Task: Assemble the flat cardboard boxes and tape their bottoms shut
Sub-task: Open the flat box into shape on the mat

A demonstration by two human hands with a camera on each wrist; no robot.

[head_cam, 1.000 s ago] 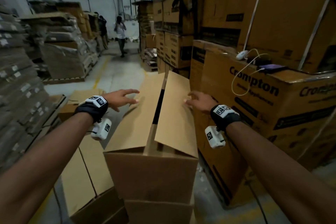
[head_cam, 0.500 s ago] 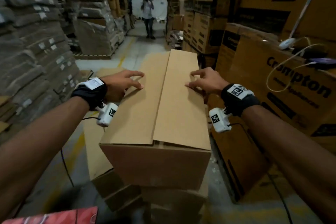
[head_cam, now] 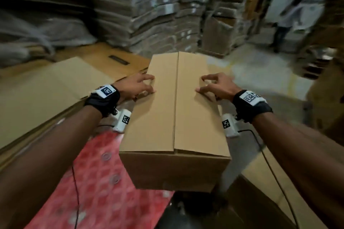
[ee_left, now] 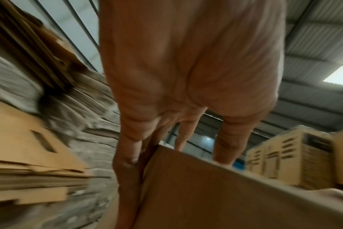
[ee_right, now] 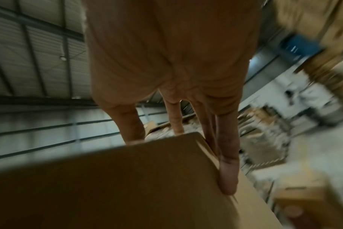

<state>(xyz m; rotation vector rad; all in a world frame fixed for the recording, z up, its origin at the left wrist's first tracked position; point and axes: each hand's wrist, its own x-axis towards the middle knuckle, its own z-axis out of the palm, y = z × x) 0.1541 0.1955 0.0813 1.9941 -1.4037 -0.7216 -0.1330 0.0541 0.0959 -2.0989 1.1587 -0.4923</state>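
box: plain brown cardboard box (head_cam: 175, 117), both top flaps folded flat, seam untaped
left hand (head_cam: 135, 85): grips its left edge
right hand (head_cam: 218, 86): grips its right edge

Assembled box (head_cam: 175, 117) in the middle, both top flaps folded flat and meeting along a centre seam. Left hand (head_cam: 135, 85) over the box's left top edge, right hand (head_cam: 216, 85) over its right top edge, thumbs on the flaps, some fingers down the sides. Flat cardboard sheets (head_cam: 46, 89) spread to the left, just beside the box. Bundled cardboard stacks (head_cam: 149, 9) behind. A standing person (head_cam: 290, 16) far back right. Another carton (head_cam: 260, 182) low at right.
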